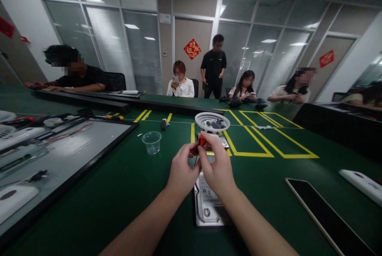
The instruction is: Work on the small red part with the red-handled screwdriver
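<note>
Both my hands meet above the green table (125,192). My left hand (182,170) and my right hand (216,166) are closed together on a small red-and-black tool (200,141), likely a screwdriver handle. Below them lies a silver hard drive (209,206) with a white label, partly hidden by my right wrist. Just beyond my fingers stands a white fan grille (212,122) with small dark parts in it.
A clear plastic cup (152,142) stands left of my hands. A large framed panel (59,156) with parts lies at the left. A dark phone or tablet (325,216) and a white device (362,184) lie at the right. Several people sit or stand across the table.
</note>
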Available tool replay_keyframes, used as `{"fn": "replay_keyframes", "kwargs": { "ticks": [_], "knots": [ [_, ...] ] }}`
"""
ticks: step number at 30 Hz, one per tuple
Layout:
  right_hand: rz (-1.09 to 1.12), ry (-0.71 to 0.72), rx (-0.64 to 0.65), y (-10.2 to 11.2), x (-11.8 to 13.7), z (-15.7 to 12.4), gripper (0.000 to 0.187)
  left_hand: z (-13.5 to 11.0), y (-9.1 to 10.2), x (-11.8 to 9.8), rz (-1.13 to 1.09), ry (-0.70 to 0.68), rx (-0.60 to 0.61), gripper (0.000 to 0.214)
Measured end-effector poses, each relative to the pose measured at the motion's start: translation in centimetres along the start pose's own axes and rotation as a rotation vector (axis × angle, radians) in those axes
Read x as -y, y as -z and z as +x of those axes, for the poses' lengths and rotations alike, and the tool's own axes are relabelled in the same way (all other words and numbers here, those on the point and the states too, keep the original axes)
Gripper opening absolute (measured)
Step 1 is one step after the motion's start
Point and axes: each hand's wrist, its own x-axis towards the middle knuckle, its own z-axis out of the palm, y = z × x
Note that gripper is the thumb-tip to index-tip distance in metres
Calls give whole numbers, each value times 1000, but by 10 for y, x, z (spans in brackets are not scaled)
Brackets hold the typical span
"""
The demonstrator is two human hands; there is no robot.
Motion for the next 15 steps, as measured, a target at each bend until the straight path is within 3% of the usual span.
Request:
{"fn": "replay_keyframes", "kwargs": {
  "ticks": [5, 15],
  "knots": [
    [0, -17, 20, 0, 1, 0, 42, 2, 1, -3, -12, -1, 26, 11],
    [-2, -9, 15, 0, 0, 1, 41, 2, 0, -1, -3, 21, 13, 9]
  ]
}}
